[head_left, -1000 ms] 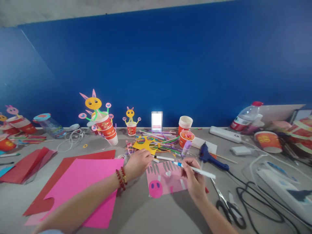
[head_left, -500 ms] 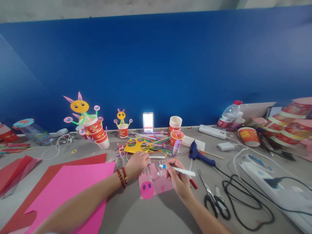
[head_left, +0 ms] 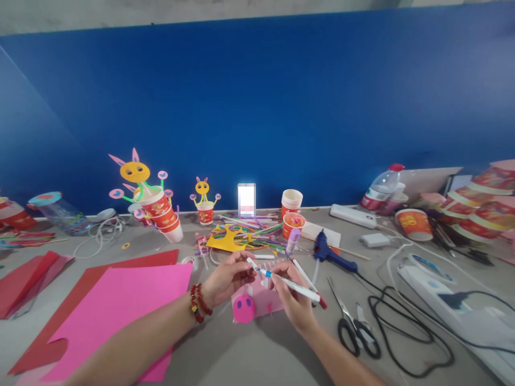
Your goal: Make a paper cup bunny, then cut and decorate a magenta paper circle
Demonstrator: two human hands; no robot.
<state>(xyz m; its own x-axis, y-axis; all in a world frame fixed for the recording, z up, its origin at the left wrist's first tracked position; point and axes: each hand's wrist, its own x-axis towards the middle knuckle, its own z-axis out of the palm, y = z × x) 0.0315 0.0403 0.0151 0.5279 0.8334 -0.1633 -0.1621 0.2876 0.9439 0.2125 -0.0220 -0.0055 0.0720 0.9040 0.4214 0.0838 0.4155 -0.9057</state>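
Observation:
My right hand (head_left: 295, 297) grips a white marker (head_left: 300, 288) with a blue collar, its front end pointing left. My left hand (head_left: 231, 276), with red bead bracelets on the wrist, pinches a small white piece (head_left: 253, 264) at the marker's front end; it looks like the marker's cap. Beneath both hands lies a light pink paper piece (head_left: 261, 300), partly hidden by them. On it are a bright pink disc (head_left: 244, 309) with two dark ovals and a cut fringe along the far edge. A red-ended marker (head_left: 323, 303) lies beside my right hand.
Scissors (head_left: 356, 329), a blue glue gun (head_left: 333, 254) and its black cord are on the right, near a white power strip (head_left: 442, 300). Pink sheets (head_left: 132, 300) cover the left. Behind stand paper cups (head_left: 292, 201), a purple glue stick (head_left: 293, 241), coloured sticks and cup figures (head_left: 155, 206).
My left hand has lifted off the pink paper and turned, now pinching the white piece at the marker's front end. The marker has tilted more steeply in my right hand.

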